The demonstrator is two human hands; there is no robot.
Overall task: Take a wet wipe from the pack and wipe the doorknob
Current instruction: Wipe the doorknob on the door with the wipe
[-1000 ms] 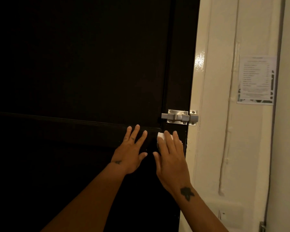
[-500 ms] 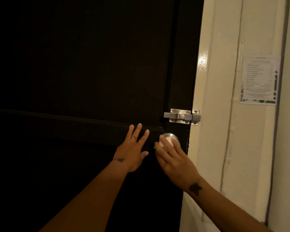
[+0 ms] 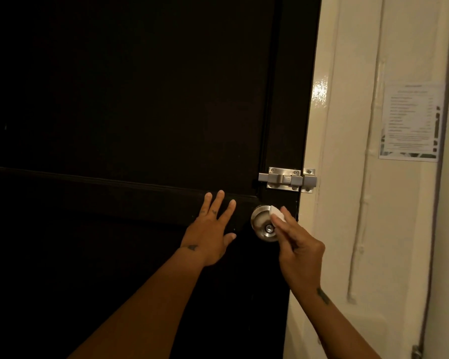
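Note:
A round silver doorknob [image 3: 262, 224] sits near the right edge of a dark door [image 3: 140, 99]. My right hand [image 3: 300, 251] pinches a small white wet wipe [image 3: 277, 214] and presses it against the knob's upper right side. The knob's left half and its keyhole centre show. My left hand [image 3: 210, 233] lies flat on the door just left of the knob, fingers spread, holding nothing. No wipe pack is in view.
A silver slide bolt [image 3: 287, 180] is mounted just above the knob, spanning door and frame. A cream door frame [image 3: 322, 151] and wall stand to the right, with a printed paper notice [image 3: 412, 120] stuck on the wall.
My right hand has slid off the front of the knob to its right side with the wipe, uncovering most of the knob. My left hand has stayed flat on the door.

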